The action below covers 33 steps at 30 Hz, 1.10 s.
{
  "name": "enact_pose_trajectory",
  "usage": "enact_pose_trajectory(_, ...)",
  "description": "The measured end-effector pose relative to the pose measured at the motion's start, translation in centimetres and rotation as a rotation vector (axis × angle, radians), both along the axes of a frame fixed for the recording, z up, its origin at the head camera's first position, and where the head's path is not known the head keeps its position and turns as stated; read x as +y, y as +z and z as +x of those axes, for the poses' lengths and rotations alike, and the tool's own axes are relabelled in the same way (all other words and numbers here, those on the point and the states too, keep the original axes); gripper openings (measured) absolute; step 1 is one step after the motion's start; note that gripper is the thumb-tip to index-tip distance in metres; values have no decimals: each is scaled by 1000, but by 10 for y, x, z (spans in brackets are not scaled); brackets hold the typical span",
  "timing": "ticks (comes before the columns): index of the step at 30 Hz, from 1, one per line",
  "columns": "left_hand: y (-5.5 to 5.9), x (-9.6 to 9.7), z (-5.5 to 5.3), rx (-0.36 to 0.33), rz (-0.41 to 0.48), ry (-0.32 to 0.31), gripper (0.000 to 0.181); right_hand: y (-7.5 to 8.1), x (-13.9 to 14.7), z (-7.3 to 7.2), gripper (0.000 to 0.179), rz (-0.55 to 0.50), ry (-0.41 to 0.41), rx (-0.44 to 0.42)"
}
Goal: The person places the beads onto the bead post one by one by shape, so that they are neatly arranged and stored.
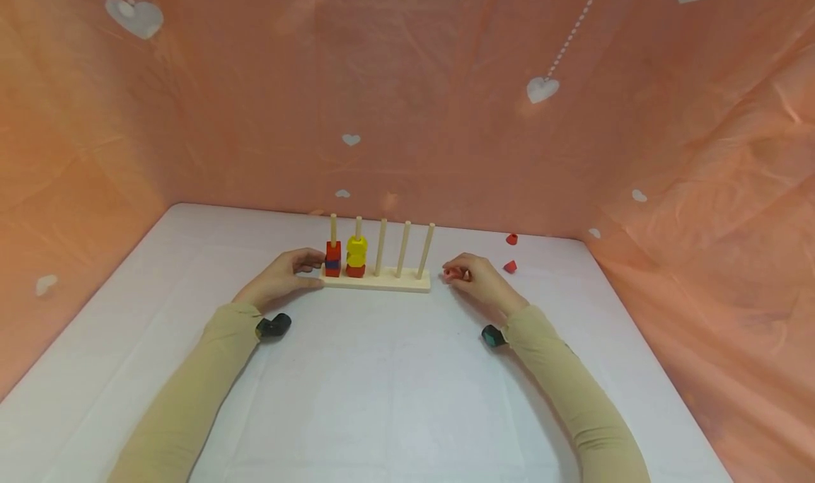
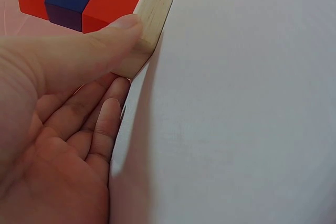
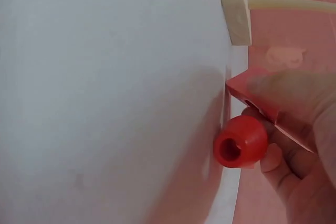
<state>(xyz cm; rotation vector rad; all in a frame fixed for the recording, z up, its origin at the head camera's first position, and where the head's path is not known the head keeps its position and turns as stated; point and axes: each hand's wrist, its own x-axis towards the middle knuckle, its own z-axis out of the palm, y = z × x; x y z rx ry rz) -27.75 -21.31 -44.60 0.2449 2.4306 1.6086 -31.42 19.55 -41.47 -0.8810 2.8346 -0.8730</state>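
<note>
A wooden peg stand (image 1: 388, 285) with upright pegs stands on the white table. My left hand (image 1: 283, 278) holds its left end; in the left wrist view the thumb (image 2: 113, 38) presses the base's edge and the other fingers curl behind. Red and blue blocks (image 1: 333, 260) are stacked on the leftmost peg; beside them, yellow pieces (image 1: 356, 252) sit above a red one. Right of the stand, my right hand (image 1: 477, 278) pinches a flat-faced red block (image 3: 244, 83). Against its lower fingers shows a round red bead (image 3: 247, 140) with a hole; whether they hold it I cannot tell.
Two loose red pieces lie beyond my right hand, one (image 1: 512, 239) farther back and one (image 1: 510, 266) nearer. An orange cloth (image 1: 407, 115) with white hearts hangs behind the table. Dark wrist cameras (image 1: 275, 326) are strapped under both sleeves.
</note>
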Motion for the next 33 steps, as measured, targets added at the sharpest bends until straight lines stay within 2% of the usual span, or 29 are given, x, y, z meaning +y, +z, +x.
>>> enact_pose_trajectory(6, 1, 1, 1, 0, 15, 1, 59, 0, 4, -1, 32, -51, -39, -46)
enact_pose_trajectory(12, 0, 1, 2, 6, 23, -6, 59, 10, 7, 1, 30, -202, -111, -44)
enact_pose_trajectory(21, 3, 2, 2, 8, 10, -7, 59, 53, -6, 4, 33, -566, -95, 69)
enact_pose_trajectory(25, 4, 2, 3, 11, 6, -9, 59, 84, -29, 20, 32, -715, -63, 105)
enact_pose_trajectory(28, 4, 3, 3, 11, 6, -8, 60, 103, -48, 34, 31, -779, -35, 95)
enact_pose_trajectory(33, 4, 2, 3, 9, 6, -8, 60, 108, -73, 39, 31, -820, 43, 60)
